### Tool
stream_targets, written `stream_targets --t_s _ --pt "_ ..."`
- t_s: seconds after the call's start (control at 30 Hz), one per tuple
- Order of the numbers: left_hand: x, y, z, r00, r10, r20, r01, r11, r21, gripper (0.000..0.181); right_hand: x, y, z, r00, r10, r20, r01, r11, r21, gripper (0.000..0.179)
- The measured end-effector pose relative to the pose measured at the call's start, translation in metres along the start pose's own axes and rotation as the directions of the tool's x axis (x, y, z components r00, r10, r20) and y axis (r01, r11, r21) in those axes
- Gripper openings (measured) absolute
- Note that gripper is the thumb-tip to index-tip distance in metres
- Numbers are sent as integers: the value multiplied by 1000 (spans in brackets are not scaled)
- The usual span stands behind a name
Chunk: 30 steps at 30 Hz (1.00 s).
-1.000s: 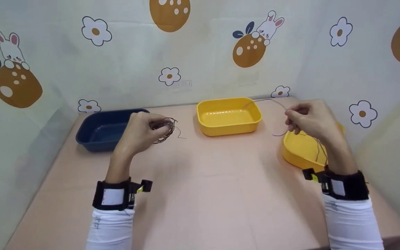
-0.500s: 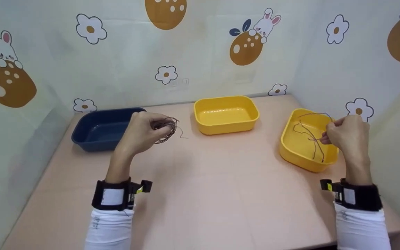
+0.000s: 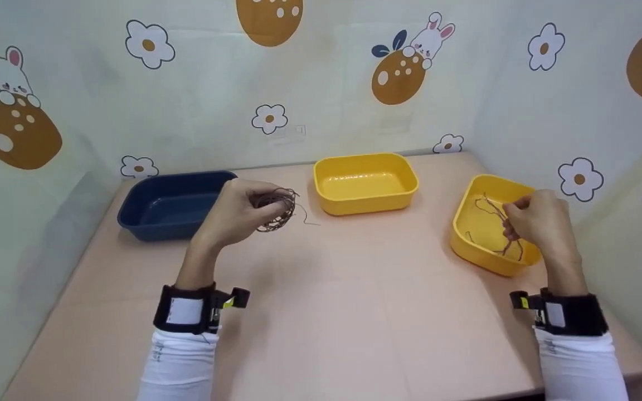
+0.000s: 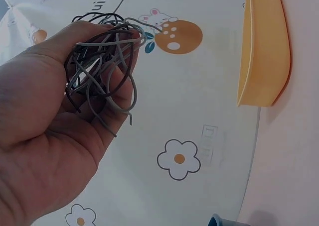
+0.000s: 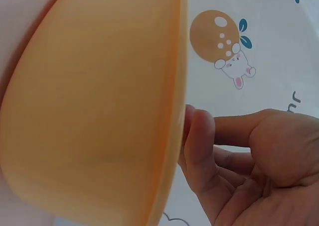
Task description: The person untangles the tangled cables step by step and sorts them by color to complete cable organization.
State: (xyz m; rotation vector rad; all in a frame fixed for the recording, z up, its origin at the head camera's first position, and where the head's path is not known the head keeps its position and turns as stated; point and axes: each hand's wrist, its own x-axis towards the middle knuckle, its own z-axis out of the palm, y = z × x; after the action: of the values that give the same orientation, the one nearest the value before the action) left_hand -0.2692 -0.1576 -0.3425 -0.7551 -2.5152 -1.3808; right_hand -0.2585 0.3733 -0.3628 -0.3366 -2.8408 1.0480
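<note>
My left hand [image 3: 240,211] holds a tangled bundle of thin dark and grey wires [image 4: 102,61] between thumb and fingers, above the table. One loose wire end trails to the right. My right hand [image 3: 541,223] is over the right-hand yellow bin [image 3: 480,260], its thumb and forefinger close together. A few thin wires [image 3: 488,207] lie in that bin, partly hidden beneath the fingers. In the right wrist view, the bin's wall covers the tips of the right hand's fingers [image 5: 199,144], so whether they still pinch a wire cannot be seen.
A dark blue bin [image 3: 154,231] stands at the back left, close to the left hand. Another yellow bin [image 3: 365,207] is at the back middle. The table [image 3: 354,312] has a pale pink cover. Patterned wall sheets [image 3: 326,72] close off the back and sides.
The right hand has travelled right and over the right yellow bin. The wire it carried no longer arches above the rim. The left hand, still gripping its bundle, has shifted slightly right.
</note>
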Motion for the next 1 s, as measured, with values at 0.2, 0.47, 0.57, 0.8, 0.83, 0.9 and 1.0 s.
stream_targets --t_s 0.2,0.47,0.57,0.8,0.83,0.9,1.0 --pt "2 0 6 999 -28 15 29 997 -73 16 -8 -42 28 950 -277 -142 272 961 -53 35" --pt "4 0 14 999 -36 2 36 986 -162 19 -29 -122 72 807 -574 -142 583 812 34 17" --pt "4 1 16 999 -34 -18 29 977 -210 20 -35 -149 87 750 -653 -109 662 743 100 15" --pt "5 5 16 995 -13 -96 -13 965 -263 20 -47 -202 113 670 -740 -61 728 639 250 13" --pt "6 6 16 994 -4 -109 -26 962 -271 20 -49 -207 116 665 -744 -58 729 631 264 13" --pt "6 6 16 991 10 -130 -47 956 -288 20 -52 -216 121 656 -753 -54 732 617 288 11" --pt "7 8 16 988 20 -153 -66 950 -304 21 -56 -227 126 635 -770 -63 745 588 316 10"
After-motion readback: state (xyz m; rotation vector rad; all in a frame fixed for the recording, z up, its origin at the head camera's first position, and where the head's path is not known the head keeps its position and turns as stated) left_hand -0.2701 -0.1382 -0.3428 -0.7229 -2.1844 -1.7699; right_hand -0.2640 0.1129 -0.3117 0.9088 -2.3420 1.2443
